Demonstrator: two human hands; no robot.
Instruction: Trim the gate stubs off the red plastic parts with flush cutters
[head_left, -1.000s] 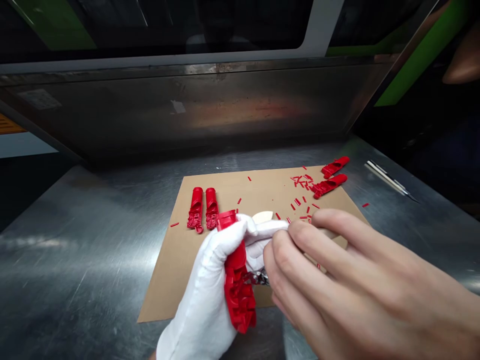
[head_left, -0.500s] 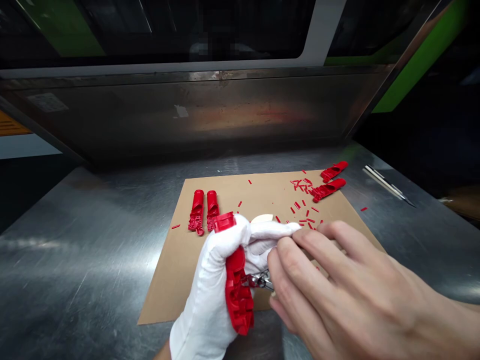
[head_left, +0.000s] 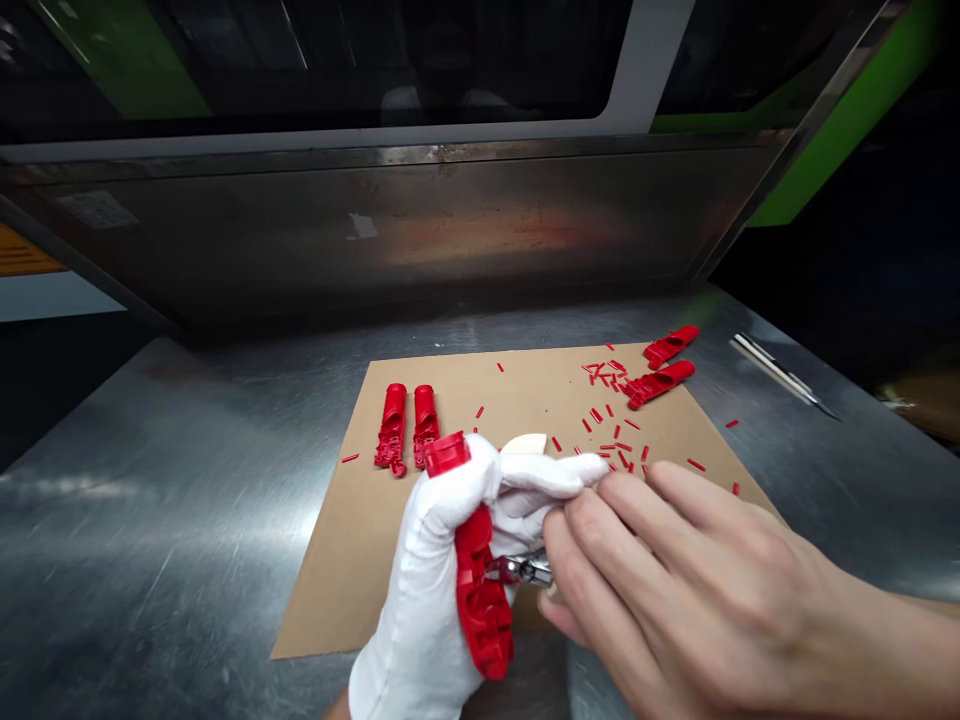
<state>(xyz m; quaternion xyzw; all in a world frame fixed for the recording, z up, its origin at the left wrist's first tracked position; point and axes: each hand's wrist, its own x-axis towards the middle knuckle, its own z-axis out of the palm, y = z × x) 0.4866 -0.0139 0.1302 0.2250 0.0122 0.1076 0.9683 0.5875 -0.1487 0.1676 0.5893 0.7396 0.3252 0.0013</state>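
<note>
My left hand (head_left: 435,570), in a white glove, grips a long red plastic part (head_left: 478,590) held upright over the near edge of a cardboard sheet (head_left: 360,540). My bare right hand (head_left: 675,600) holds a small metal cutting tool (head_left: 521,570) whose tip touches the side of that red part. Two finished red parts (head_left: 409,425) lie side by side on the cardboard just beyond my left hand. Two more red parts (head_left: 664,365) lie at the sheet's far right corner. Several short red offcuts (head_left: 611,415) are scattered over the right half of the sheet.
The cardboard lies on a steel worktop (head_left: 150,520). A slim metal knife (head_left: 780,372) rests at the far right of the top. A sloped steel machine panel (head_left: 375,230) rises behind. A pale rounded object (head_left: 525,442) peeks out behind my left fingers.
Both hands have shifted slightly nearer and lower with the red part and tool still held together. More red offcuts show on the cardboard beyond my right hand.
</note>
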